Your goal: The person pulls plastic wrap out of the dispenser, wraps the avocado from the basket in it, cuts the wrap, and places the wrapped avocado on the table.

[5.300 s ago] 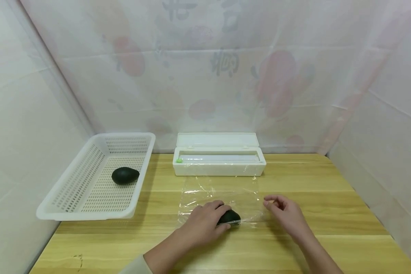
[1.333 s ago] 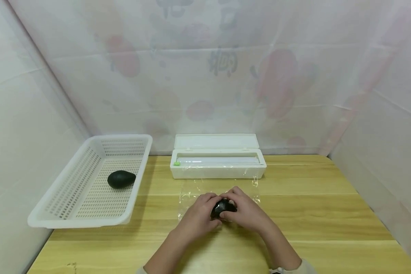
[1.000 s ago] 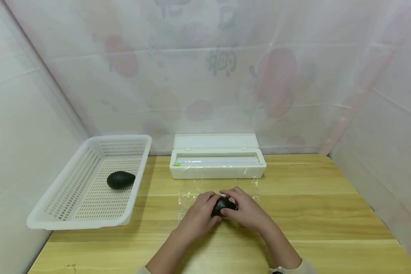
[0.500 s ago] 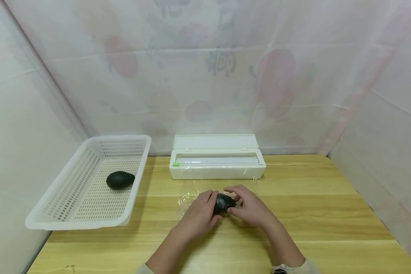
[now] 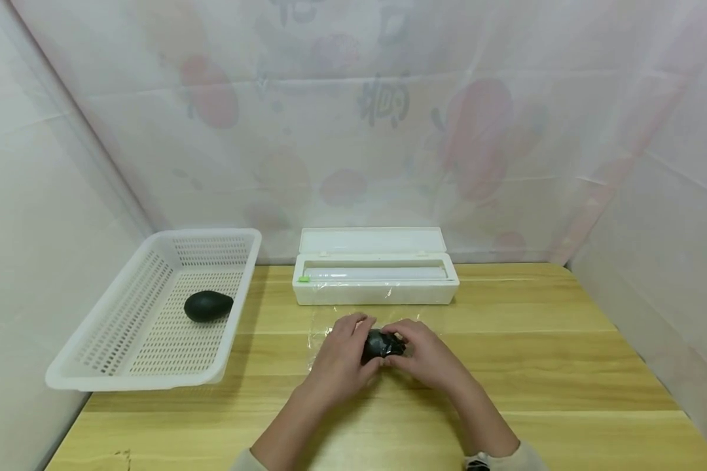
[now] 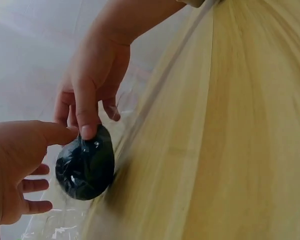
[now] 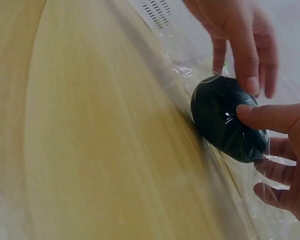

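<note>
"Can you read any words from there?"
"No. I see gray signs [image 5: 384, 99] on the cloth wall [image 5: 353, 154] in front of me, but they are too pale for me to read."

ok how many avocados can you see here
2. One avocado lies in the white perforated basket; a second avocado, covered in clear film, is held between the left hand and right hand. No others show.

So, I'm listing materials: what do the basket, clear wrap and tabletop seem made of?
Basket: probably moulded plastic, white, satin; slotted walls. Clear wrap: likely thin plastic film, glossy; creases catch highlights. Tabletop: wood or wood-look laminate, slight sheen; visible grain, seams.
</note>
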A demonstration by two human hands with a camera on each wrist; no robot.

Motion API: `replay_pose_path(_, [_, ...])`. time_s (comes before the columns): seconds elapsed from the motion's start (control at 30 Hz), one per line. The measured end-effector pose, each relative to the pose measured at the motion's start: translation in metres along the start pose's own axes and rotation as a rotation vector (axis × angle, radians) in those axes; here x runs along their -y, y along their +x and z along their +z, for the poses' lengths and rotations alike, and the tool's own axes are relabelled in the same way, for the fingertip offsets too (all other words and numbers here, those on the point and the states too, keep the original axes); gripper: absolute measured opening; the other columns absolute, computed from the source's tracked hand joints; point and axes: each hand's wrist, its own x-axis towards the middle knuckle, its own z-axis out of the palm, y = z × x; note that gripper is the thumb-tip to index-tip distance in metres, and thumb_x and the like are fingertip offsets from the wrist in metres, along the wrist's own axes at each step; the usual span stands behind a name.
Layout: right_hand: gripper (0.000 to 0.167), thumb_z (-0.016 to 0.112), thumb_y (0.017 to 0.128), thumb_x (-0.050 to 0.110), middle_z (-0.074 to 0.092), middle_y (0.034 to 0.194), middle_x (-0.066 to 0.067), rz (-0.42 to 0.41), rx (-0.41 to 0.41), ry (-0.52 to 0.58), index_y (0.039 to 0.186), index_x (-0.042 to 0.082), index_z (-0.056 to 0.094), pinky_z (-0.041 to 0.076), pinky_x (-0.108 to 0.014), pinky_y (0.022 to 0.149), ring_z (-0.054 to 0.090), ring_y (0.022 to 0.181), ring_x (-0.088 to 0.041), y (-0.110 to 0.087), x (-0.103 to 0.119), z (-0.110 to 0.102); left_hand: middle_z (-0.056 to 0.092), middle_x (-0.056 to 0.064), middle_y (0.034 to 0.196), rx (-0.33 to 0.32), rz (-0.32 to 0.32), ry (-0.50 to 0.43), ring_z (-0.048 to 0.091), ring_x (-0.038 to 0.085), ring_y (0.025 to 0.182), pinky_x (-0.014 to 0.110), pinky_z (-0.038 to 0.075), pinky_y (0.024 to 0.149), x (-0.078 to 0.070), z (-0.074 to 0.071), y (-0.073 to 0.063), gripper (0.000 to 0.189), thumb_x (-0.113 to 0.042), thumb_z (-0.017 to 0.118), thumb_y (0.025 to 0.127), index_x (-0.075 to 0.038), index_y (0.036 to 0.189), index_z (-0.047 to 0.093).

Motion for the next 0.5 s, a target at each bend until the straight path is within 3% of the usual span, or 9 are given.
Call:
replay_pose_path(0.1, [0.044, 0.08, 0.082, 0.019, 0.064, 0.121, 0.005, 0.029, 0.014, 0.034, 0.123, 0.022, 0.064, 0.049, -0.045, 0.093, 0.057, 0.112, -0.02, 0.0, -0.0007, -0.0001, 0.053, 0.005, 0.132, -0.022, 0.017, -0.005, 0.048, 0.024, 0.125, 0.043, 0.046, 0.1, -0.0012, 0.0011, 0.0017, 0.059, -0.041, 0.079, 0.083, -0.015, 0.131, 0.058])
replay_pose_path(0.23, [0.043, 0.079, 0.084, 0.025, 0.064, 0.121, 0.007, 0.064, 0.028, 0.06, 0.125, 0.025, 0.064, 0.048, -0.044, 0.092, 0.056, 0.11, -0.018, -0.0004, -0.0032, 0.0003, 0.056, 0.003, 0.125, -0.013, 0.029, -0.011, 0.053, 0.023, 0.117, 0.041, 0.048, 0.098, 0.0004, 0.0056, 0.0033, 0.057, -0.031, 0.085, 0.077, -0.015, 0.126, 0.061])
replay_pose_path(0.37, [0.044, 0.075, 0.087, 0.03, 0.064, 0.123, 0.005, 0.071, 0.039, 0.063, 0.129, 0.022, 0.063, 0.05, -0.041, 0.09, 0.058, 0.107, -0.016, -0.0006, -0.0036, -0.0008, 0.057, 0.003, 0.123, -0.016, 0.037, -0.028, 0.054, 0.023, 0.115, 0.039, 0.048, 0.099, 0.0019, 0.0073, 0.0054, 0.054, -0.025, 0.083, 0.079, -0.014, 0.127, 0.061])
replay_pose_path(0.5, [0.046, 0.07, 0.091, 0.032, 0.062, 0.127, 0.002, 0.085, 0.004, 0.05, 0.134, 0.017, 0.06, 0.051, -0.037, 0.083, 0.06, 0.104, -0.018, -0.0009, -0.0028, -0.0056, 0.057, 0.004, 0.123, 0.005, 0.046, -0.026, 0.053, 0.023, 0.114, 0.038, 0.05, 0.096, 0.0037, 0.0068, 0.0094, 0.052, -0.028, 0.079, 0.083, -0.012, 0.13, 0.06])
